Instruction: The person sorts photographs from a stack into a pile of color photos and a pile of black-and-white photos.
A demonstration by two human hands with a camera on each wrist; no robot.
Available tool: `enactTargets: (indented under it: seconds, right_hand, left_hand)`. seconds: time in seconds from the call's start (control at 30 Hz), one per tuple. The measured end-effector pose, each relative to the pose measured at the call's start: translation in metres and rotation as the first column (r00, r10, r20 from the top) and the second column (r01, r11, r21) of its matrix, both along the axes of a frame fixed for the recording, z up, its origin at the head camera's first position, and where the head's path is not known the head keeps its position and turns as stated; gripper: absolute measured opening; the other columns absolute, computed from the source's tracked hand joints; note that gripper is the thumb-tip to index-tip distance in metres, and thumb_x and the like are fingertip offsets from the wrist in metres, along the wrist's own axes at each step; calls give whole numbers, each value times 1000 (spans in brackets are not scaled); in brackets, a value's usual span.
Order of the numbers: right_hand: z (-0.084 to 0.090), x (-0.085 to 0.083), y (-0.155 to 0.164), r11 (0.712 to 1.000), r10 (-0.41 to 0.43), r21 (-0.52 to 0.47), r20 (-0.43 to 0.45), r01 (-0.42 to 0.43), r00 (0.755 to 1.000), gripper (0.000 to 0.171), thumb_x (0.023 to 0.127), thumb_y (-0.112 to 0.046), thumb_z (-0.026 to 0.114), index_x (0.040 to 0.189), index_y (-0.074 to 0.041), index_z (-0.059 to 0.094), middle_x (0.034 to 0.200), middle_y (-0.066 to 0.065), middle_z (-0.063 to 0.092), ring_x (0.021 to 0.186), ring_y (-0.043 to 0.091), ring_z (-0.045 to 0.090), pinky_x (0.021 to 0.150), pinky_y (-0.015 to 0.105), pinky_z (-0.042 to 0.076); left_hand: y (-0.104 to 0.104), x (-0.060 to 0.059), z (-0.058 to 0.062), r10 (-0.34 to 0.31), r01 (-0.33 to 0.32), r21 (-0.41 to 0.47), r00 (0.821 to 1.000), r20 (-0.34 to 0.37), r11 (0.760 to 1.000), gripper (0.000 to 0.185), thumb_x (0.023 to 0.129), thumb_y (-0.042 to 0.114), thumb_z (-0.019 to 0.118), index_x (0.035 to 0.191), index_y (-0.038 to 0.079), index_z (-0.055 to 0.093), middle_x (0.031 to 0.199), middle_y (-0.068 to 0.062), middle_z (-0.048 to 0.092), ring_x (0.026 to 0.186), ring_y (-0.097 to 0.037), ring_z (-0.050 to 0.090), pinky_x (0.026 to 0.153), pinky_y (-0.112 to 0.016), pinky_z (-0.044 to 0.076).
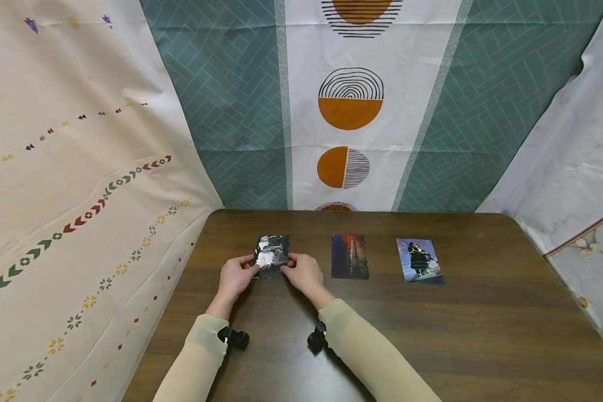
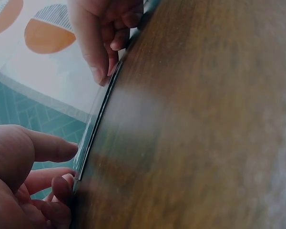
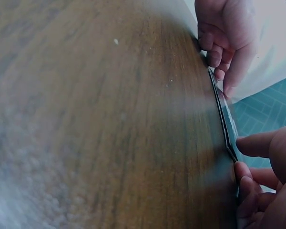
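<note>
A black-and-white photo card (image 1: 271, 255) lies flat at the left of the table, glossy with a bright glare. My left hand (image 1: 236, 276) pinches its left edge, the thumb on top near the lower corner. On the opposite edge my right hand (image 1: 304, 272) pinches it the same way. From the left wrist view, the card's near edge (image 2: 101, 116) is a thin dark line close over the wood, with a hand at either end. In the right wrist view the edge (image 3: 220, 112) looks layered, with the right thumb (image 3: 252, 144) at its near corner.
A dark card with an orange-lit scene (image 1: 349, 257) lies in the middle. Further right is a blue card with a dark figure (image 1: 420, 261). All rest on the brown wooden table (image 1: 432, 335), with a patterned cloth (image 1: 349, 111) hanging behind it. Each wrist wears a small black camera.
</note>
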State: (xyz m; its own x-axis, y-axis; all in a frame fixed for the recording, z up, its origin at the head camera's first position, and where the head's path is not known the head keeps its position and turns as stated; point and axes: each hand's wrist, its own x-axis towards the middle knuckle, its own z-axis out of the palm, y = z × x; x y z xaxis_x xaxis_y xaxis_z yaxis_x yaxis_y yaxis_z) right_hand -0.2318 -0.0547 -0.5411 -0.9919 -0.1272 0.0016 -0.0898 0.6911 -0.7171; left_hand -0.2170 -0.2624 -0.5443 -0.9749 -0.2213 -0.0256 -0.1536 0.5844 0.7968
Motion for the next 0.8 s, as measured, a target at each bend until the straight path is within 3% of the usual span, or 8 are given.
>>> enactTargets:
  seconds: [0.8]
  right_hand:
    - [-1, 1, 2, 1000, 18, -9, 13, -18, 1000, 45, 96, -31, 81, 137, -13, 75, 93, -9, 72, 96, 19, 68, 84, 42, 55]
  left_hand:
    - [-1, 1, -1, 0, 0, 12, 1000, 12, 1000, 43, 95, 18, 79, 132, -1, 74, 92, -6, 63, 86, -25, 56, 72, -33, 44]
